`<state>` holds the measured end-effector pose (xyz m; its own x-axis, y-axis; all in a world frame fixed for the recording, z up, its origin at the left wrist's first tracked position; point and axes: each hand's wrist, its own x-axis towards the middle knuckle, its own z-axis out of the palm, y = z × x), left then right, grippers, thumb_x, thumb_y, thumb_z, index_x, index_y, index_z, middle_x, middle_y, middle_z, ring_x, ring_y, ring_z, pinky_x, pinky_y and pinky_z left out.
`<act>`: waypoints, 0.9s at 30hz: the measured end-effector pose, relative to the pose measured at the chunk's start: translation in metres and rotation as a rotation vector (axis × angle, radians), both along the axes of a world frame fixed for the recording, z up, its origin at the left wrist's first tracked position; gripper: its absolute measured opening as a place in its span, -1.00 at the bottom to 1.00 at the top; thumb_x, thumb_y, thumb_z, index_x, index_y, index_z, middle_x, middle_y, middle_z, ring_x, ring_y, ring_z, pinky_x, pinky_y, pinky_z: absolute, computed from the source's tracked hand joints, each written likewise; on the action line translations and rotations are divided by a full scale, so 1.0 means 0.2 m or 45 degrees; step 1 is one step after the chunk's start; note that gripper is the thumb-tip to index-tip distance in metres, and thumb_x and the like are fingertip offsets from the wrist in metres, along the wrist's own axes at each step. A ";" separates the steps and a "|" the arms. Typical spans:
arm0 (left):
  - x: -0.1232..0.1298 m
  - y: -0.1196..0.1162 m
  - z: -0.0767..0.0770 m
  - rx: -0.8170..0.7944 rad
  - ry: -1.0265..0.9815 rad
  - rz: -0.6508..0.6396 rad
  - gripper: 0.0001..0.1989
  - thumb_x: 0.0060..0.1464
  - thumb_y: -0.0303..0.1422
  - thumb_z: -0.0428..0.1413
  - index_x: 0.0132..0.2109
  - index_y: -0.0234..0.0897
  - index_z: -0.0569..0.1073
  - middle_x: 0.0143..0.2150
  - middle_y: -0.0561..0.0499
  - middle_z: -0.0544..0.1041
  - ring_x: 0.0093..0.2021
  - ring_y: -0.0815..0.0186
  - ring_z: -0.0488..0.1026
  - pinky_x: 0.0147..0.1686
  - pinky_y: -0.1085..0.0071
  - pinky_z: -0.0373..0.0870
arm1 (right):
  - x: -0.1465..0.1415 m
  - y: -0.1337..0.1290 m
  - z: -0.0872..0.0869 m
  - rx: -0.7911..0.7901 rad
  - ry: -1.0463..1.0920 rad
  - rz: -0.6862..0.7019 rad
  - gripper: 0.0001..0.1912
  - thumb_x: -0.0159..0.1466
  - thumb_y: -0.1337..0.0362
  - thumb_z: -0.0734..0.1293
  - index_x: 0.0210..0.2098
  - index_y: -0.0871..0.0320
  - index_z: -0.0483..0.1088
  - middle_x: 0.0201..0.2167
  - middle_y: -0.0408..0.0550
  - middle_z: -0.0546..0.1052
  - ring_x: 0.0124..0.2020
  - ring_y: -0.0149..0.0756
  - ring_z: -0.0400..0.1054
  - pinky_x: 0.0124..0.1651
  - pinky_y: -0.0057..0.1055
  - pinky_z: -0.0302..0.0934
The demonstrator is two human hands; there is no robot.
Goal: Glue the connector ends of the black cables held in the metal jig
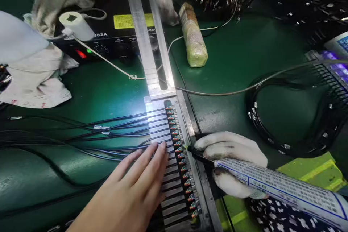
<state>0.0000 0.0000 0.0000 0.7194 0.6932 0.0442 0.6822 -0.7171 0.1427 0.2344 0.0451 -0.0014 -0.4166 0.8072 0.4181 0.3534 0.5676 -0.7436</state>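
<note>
The right grip (237, 151) clasps the tube (285, 185), its nozzle (201, 157) slanting left toward connectors (181, 155) beside the loosely flattened left grip (136, 188).

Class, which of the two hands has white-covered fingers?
The right hand, gripping the printed tube; the left hand, over the slotted metal fixture, has bare fingers.

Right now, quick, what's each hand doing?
Left hand: open, palm down, fingertips over the slotted metal fixture.
Right hand: closed around a printed white tube, its black nozzle tip pointing at the fixture.
</note>
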 end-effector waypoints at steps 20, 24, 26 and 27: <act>0.00 0.02 0.00 0.038 0.003 0.006 -0.58 0.13 -0.18 -0.22 -0.02 -0.21 0.38 0.17 -0.02 0.05 0.16 0.19 0.01 0.11 0.25 -0.13 | 0.01 -0.01 0.01 -0.031 -0.017 0.001 -0.68 -0.12 0.29 0.32 -0.36 0.29 0.30 -0.26 -0.09 0.37 -0.17 -0.58 0.28 -0.17 -0.55 0.32; 0.00 -0.02 -0.02 0.020 0.069 0.042 -0.52 0.11 -0.16 -0.15 0.08 -0.35 0.28 0.15 -0.12 0.08 0.15 0.16 0.02 0.11 0.23 -0.08 | 0.02 -0.03 0.00 -0.058 -0.008 0.005 -0.65 -0.16 0.26 0.35 -0.36 0.27 0.31 -0.26 -0.11 0.37 -0.18 -0.60 0.28 -0.18 -0.56 0.31; 0.00 -0.05 -0.02 0.049 0.124 0.066 -0.48 0.12 -0.16 -0.19 0.12 -0.40 0.22 0.12 -0.17 0.12 0.14 0.16 0.03 0.11 0.23 -0.07 | 0.02 -0.03 -0.01 -0.070 -0.009 0.014 -0.63 -0.18 0.27 0.36 -0.36 0.26 0.32 -0.26 -0.12 0.37 -0.18 -0.63 0.27 -0.17 -0.58 0.30; 0.00 -0.06 -0.03 0.052 0.142 0.073 -0.47 0.12 -0.16 -0.19 0.14 -0.42 0.20 0.12 -0.19 0.13 0.14 0.16 0.03 0.11 0.23 -0.07 | 0.02 -0.04 -0.01 -0.075 -0.004 0.016 -0.64 -0.18 0.28 0.36 -0.36 0.27 0.32 -0.26 -0.12 0.37 -0.18 -0.63 0.27 -0.16 -0.59 0.30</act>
<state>0.0006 -0.0117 -0.0055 0.6805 0.7327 -0.0049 0.7324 -0.6799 0.0352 0.2382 0.0380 -0.0030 -0.4283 0.8250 0.3688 0.3485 0.5273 -0.7749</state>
